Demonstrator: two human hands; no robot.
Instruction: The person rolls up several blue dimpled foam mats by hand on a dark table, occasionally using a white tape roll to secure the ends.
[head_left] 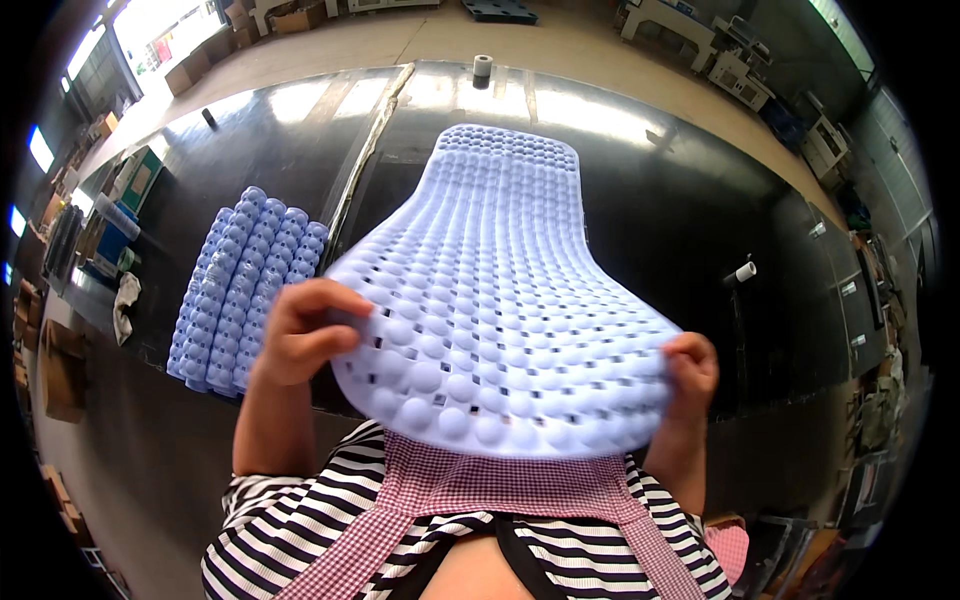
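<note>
A pale lavender-blue bath mat (500, 290) with rows of round bumps and small holes stretches away from me over the black table. Its near end is lifted toward my chest, while the far end rests on the tabletop. My left hand (308, 335) pinches the near left edge of the mat, thumb and forefinger at the rim. On the near right edge, my right hand (692, 372) is closed round the border, slightly blurred. To the left of the mat lie several rolled mats (245, 285) of the same colour, side by side.
The black table (660, 240) has a seam on its left part. A white roll (482, 66) stands at the far edge, and another small white roll (745, 271) lies at the right. Boxes and a white cloth (126, 308) sit at the left end. Machines (740, 75) stand beyond.
</note>
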